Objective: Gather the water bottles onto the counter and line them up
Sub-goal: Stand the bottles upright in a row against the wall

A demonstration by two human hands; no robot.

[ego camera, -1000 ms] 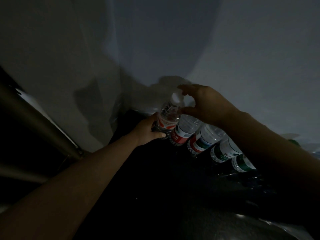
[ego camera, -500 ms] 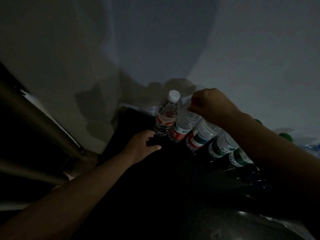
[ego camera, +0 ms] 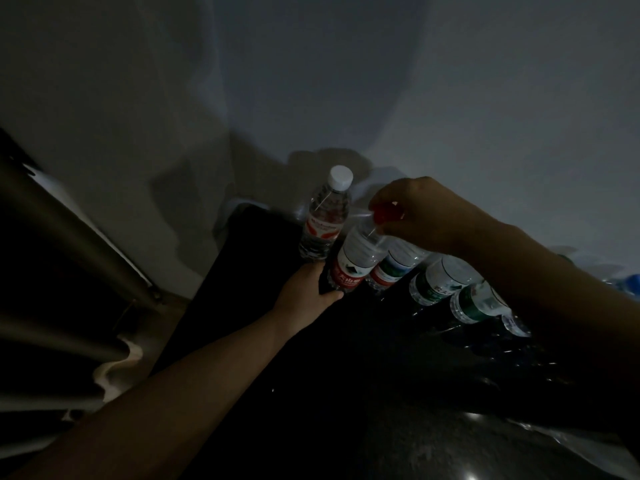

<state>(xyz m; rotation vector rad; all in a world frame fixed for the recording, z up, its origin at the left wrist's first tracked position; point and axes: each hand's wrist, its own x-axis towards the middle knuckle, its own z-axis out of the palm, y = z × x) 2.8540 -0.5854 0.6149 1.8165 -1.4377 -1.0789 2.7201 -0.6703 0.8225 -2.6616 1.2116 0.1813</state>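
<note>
Here the red-labelled bottle (ego camera: 349, 268) stands on the dark counter (ego camera: 311, 375). The left hand (ego camera: 304, 296) curls round its base, and the right hand (ego camera: 426, 213) above pinches its red cap (ego camera: 386, 213). Just beyond the left hand stands a white-capped bottle (ego camera: 323, 220). Under the right wrist more bottles (ego camera: 436, 282) continue the row along the wall (ego camera: 450, 98).

Clear water bottles (ego camera: 325, 220) line the dark counter (ego camera: 346, 375).
</note>
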